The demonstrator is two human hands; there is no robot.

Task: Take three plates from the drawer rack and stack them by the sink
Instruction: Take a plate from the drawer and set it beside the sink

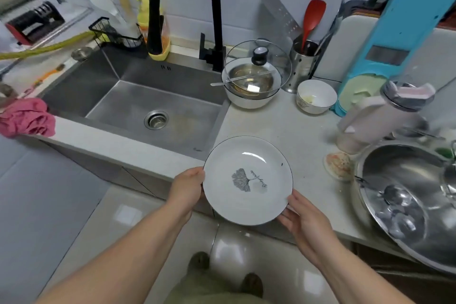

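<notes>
A white plate (248,180) with a thin dark rim and a grey leaf print is held over the front edge of the pale counter (283,128), just right of the steel sink (138,99). My left hand (188,186) grips its left rim. My right hand (304,217) holds its lower right rim. Both hands are on the same plate. I cannot tell whether the plate touches the counter. The drawer rack is out of sight, and no other plates are stacked on the counter.
A black faucet (182,2) arches over the sink. Behind the plate stand a white pot with a glass lid (256,74), a small white bowl (316,96) and a utensil holder (302,64). A large steel basin (409,202) fills the right; a pink cloth (27,118) lies left.
</notes>
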